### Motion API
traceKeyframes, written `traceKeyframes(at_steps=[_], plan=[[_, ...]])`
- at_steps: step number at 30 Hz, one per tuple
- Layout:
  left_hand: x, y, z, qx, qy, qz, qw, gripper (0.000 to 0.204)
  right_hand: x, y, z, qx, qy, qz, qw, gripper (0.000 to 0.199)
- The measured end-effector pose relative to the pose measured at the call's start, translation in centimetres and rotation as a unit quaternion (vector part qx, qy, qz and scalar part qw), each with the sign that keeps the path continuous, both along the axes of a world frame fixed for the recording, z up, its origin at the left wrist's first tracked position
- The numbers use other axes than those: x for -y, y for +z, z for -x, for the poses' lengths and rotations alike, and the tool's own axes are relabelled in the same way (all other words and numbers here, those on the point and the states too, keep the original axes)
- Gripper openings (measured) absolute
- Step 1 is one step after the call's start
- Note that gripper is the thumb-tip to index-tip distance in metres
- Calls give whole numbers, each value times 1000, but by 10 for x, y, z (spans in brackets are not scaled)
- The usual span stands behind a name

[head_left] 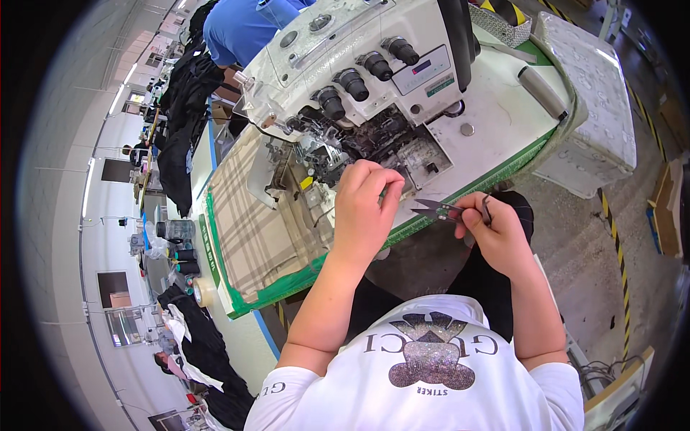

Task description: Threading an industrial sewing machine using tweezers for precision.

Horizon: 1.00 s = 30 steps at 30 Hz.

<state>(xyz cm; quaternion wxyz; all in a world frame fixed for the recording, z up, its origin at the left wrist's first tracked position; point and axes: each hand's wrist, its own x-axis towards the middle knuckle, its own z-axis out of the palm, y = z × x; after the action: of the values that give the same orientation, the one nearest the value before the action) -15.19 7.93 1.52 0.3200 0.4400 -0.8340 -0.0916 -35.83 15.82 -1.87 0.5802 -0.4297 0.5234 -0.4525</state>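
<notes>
A white overlock sewing machine stands in front of me, its lower cover open on lint-dusted inner parts. My left hand is raised at the front of those parts, thumb and fingers pinched together. Whatever the pinch may hold is too small to make out. To its right, my right hand grips a small pair of dark scissors. Their blades point left toward my left hand, slightly parted, without touching it. Several black tension dials line the machine's front above both hands.
Plaid fabric covers the table's left part, bordered by green tape. A grey cylinder lies on the right, beside a wrapped white box. Thread spools and dark garments are at left. A person in blue is behind the machine.
</notes>
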Motion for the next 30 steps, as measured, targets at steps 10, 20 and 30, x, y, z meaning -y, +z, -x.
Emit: traceKeyframes(at_steps=[10, 20, 30], plan=[[0, 1, 0, 2, -1, -9, 1000, 8, -2, -5, -15, -378, -113, 263, 880, 23], [-1, 1, 4, -1, 3, -19, 1000, 10, 12, 8, -25, -473, -109, 311, 817, 18], [2, -4, 8, -29, 0, -54, 998, 10, 16, 7, -15, -457, -118, 307, 826, 21]])
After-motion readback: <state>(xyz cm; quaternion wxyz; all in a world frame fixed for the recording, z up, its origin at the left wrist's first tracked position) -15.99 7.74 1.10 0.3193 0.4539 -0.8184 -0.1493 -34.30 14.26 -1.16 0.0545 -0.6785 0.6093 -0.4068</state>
